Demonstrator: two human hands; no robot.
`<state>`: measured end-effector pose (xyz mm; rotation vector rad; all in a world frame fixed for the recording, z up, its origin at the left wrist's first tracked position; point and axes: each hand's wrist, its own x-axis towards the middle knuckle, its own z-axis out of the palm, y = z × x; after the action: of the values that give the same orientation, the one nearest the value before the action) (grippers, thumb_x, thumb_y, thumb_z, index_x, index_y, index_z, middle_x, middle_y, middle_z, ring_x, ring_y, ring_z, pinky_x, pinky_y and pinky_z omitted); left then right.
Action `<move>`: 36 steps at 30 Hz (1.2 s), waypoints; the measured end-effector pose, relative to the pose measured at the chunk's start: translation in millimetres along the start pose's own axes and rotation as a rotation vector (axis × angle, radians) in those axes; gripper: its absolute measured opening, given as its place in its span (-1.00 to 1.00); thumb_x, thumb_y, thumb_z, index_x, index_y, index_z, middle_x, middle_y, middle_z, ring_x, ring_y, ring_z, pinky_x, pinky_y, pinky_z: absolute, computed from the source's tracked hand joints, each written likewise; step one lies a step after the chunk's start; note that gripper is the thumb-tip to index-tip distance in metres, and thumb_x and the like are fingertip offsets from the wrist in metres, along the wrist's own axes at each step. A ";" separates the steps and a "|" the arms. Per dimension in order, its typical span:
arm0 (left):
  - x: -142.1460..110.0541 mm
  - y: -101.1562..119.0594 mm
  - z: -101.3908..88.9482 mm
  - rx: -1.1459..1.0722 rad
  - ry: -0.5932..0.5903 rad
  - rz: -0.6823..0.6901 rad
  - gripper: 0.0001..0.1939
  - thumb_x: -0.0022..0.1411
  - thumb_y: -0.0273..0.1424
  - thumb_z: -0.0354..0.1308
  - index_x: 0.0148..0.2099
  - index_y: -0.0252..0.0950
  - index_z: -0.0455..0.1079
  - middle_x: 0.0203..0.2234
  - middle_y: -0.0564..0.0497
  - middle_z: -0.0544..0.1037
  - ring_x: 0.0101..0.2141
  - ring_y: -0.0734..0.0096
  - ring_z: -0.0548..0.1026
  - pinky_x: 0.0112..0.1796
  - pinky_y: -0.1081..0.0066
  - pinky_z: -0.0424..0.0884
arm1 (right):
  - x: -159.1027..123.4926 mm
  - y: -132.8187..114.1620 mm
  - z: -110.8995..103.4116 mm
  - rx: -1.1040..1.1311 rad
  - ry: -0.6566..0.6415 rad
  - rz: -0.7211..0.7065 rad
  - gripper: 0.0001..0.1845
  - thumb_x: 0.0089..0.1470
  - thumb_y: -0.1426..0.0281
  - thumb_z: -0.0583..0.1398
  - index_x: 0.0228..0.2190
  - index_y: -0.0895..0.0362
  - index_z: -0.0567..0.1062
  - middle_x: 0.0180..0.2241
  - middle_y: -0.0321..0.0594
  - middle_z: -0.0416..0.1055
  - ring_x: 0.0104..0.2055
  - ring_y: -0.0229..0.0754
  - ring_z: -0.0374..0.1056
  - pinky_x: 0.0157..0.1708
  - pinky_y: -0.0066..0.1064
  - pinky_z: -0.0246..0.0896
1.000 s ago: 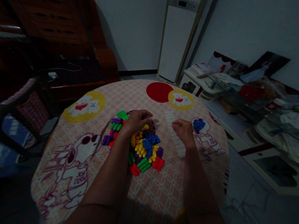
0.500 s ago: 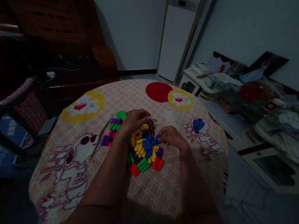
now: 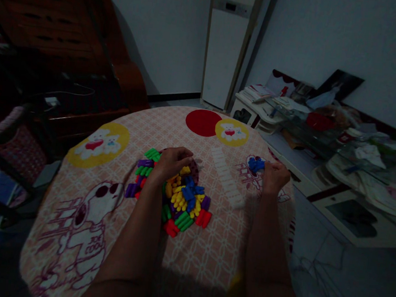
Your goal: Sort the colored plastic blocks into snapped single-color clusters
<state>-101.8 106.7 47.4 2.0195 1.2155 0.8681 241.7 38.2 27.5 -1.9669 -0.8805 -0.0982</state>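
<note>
My left hand hovers over or rests on the back of a heap of small plastic toy pieces. Its fingers are loosely bent and apart, with nothing visible in them. Yellow and blue pieces lie in the heap's middle; green, red and purple ones lie around them. Off to the right, my right hand pinches a blue toy piece at a small blue cluster. The fingertips and part of the held piece are hard to make out. Beside the heap's far edge is a dark dotted patch.
A patterned cloth covers the round table. A pale ladder-like strip runs between the heap and the blue cluster. A chair stands at left, a wooden bench behind. At right is a cluttered low cabinet.
My right hand went left to the blue pieces in the heap, then right to the separate blue cluster. My left hand stayed by the heap. The view has turned slightly right.
</note>
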 end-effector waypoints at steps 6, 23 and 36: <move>0.5 0.2 -0.1 0.003 -0.006 0.002 -0.67 0.13 -0.17 0.16 -0.20 -0.31 0.55 -0.38 -0.05 0.63 -0.37 0.30 0.53 -0.29 0.36 0.41 | -4.9 8.1 -1.4 -0.324 0.075 0.020 -0.83 -0.02 0.37 0.16 -0.47 0.17 0.53 -0.39 0.10 0.55 -0.28 0.05 0.45 -0.20 -0.21 0.26; -1.0 0.4 -2.9 0.014 -0.004 -0.008 -0.69 0.14 -0.21 0.15 -0.19 -0.31 0.56 -0.39 -0.03 0.63 -0.39 0.34 0.51 -0.32 0.39 0.38 | -7.4 12.1 5.6 -0.344 0.038 -0.048 -0.55 0.20 0.32 -0.04 -0.42 0.25 0.59 -0.32 0.21 0.54 -0.29 0.04 0.42 -0.28 -0.23 0.17; -1.0 -3.4 -5.0 0.039 -0.004 -0.015 -0.67 0.18 -0.19 0.14 -0.16 -0.31 0.55 -0.34 -0.05 0.65 -0.34 0.31 0.55 -0.25 0.36 0.42 | -83.9 -90.7 28.6 0.490 -1.212 -0.261 -0.63 -0.09 0.21 0.36 -0.25 0.17 0.61 -0.40 -0.24 0.53 -0.41 -0.24 0.41 -0.43 -0.45 0.25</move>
<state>-107.8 108.0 47.5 2.0393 1.2533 0.8387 115.9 42.2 44.1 -1.3054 -1.6990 1.1538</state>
